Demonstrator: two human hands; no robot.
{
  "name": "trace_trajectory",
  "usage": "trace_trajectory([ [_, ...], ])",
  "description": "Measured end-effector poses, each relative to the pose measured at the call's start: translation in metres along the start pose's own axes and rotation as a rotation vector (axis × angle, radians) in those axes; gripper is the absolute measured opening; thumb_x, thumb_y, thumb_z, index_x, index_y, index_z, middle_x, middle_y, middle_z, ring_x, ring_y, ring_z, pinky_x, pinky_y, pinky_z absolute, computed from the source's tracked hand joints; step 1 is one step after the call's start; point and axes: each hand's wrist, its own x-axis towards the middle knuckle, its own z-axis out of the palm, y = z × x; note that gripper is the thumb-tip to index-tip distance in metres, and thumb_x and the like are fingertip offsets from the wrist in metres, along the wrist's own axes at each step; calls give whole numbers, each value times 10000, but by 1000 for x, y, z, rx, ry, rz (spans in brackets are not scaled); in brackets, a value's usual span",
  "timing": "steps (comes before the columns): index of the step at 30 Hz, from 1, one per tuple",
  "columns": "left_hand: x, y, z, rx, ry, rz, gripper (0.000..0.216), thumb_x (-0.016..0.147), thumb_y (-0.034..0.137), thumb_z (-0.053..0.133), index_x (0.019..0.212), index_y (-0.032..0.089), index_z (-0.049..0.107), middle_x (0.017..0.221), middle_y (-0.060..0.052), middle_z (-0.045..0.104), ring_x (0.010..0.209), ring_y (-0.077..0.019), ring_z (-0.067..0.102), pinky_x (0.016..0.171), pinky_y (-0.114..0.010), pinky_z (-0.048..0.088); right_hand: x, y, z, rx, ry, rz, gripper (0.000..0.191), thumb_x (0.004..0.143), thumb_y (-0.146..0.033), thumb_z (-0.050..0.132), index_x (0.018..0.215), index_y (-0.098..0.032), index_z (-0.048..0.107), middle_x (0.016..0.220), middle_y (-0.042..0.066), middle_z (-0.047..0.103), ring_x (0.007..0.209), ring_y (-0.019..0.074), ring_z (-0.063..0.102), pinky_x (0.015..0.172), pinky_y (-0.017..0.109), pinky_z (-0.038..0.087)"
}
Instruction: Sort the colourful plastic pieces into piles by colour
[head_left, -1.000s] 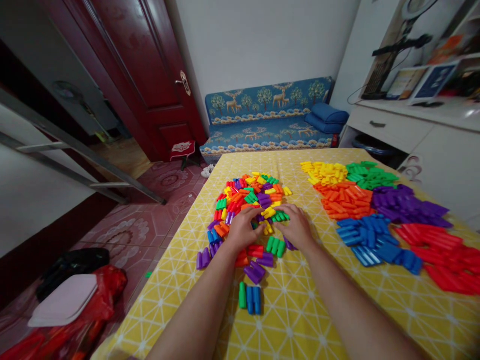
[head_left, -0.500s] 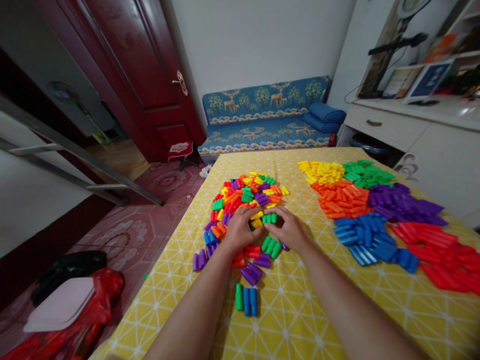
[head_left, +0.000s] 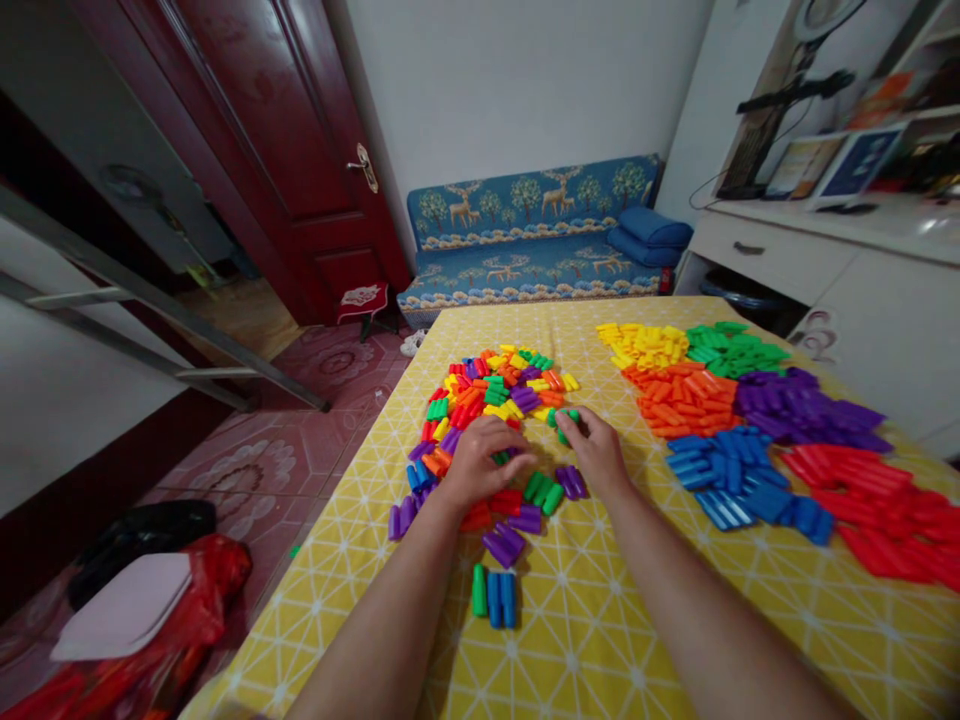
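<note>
My right hand pinches a green plastic tube block between thumb and fingers, at the right edge of a mixed pile of tube blocks. My left hand rests over the near part of that pile, thumb held apart from curved fingers; a bit of green shows beneath it, and what lies under the palm is hidden. Close to the hands are a green block, a purple block and another purple block. Nearer me lie a single green tube and a blue block.
On the table's right are colour-sorted heaps: yellow, green, orange, purple, blue and red. A yellow patterned cloth covers the table. Behind it stands a blue sofa.
My right hand has moved slightly right and away from the left hand, carrying the green block. The left hand's fingers have drawn back from the yellow blocks, leaving a wider gap between the hands.
</note>
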Motion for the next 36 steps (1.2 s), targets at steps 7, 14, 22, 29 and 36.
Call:
trace_trajectory([
  [7, 8, 26, -9, 94, -474, -17, 565, 628, 634, 761, 1054, 266, 720, 903, -44, 714, 823, -206, 650, 699, -264, 447, 3, 7, 2, 78, -5, 36, 455, 803, -617, 581, 914, -180, 647, 745, 25, 635, 664, 150, 568, 620, 256, 473],
  [14, 6, 38, 6, 238, -390, -179, 324, 676, 315, 762, 988, 277, 683, 854, -20, 679, 737, -199, 632, 606, -253, 432, 3, 8, 4, 55, -23, -1, 434, 808, -583, 595, 961, -181, 653, 817, 32, 659, 728, 166, 600, 677, 279, 508],
  [22, 6, 4, 24, 63, 121, -377, 268, 795, 109, 576, 1046, 198, 612, 960, -57, 696, 842, -209, 667, 742, -320, 532, 0, 0, 2, 46, -39, -14, 379, 796, -518, 630, 1007, -204, 656, 847, 28, 667, 743, 178, 625, 691, 292, 505],
  [29, 5, -5, 24, -359, 268, -390, 344, 823, 168, 591, 1166, 198, 586, 761, -6, 659, 704, -167, 662, 646, -273, 549, -7, -20, 2, 93, -123, -175, 280, 841, -475, 591, 868, -209, 674, 922, 46, 642, 864, 189, 627, 696, 275, 498],
  [36, 5, -4, 21, -374, 223, -392, 331, 897, 339, 557, 1184, 184, 615, 575, 37, 564, 508, -118, 538, 491, -212, 425, -10, -24, 8, 113, -311, -261, 194, 811, -385, 667, 890, -223, 739, 1015, 60, 635, 936, 189, 617, 778, 304, 502],
])
